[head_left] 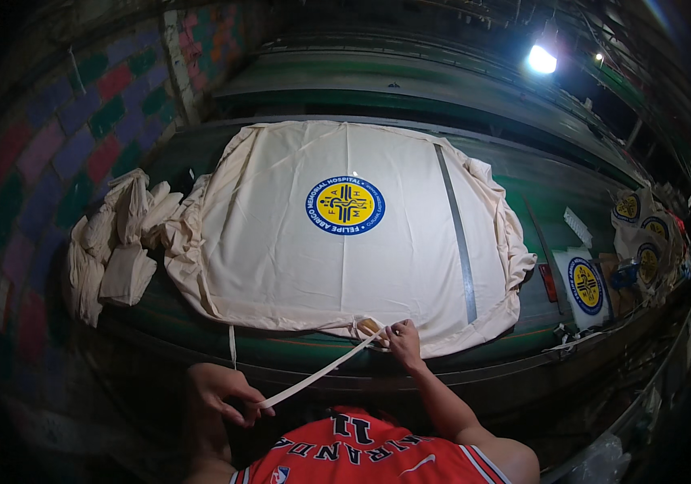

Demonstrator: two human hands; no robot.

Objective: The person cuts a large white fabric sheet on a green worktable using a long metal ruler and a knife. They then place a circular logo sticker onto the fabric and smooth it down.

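A large cream cloth (273, 218) is spread over the green table, its edges bunched and gathered around the sides. A round blue and yellow emblem (345, 206) is printed near its middle. From the cloth's near edge a narrow cream fabric strap (317, 376) slants down to the left, drawn fairly straight. My left hand (224, 393), below the table edge, pinches the strap's lower end. My right hand (404, 342) is closed on the strap's upper end at the cloth's hem, beside a small tan patch (370, 326). Its fingertips partly hide the strap there.
A flat grey strip (458, 234) lies along the cloth's right part. Folded cream cloths (123, 242) are piled at the left. On the right are a sheet with the same emblem (586, 285) and several emblem-printed cloths (644, 234). A thin cord (232, 347) hangs over the near edge.
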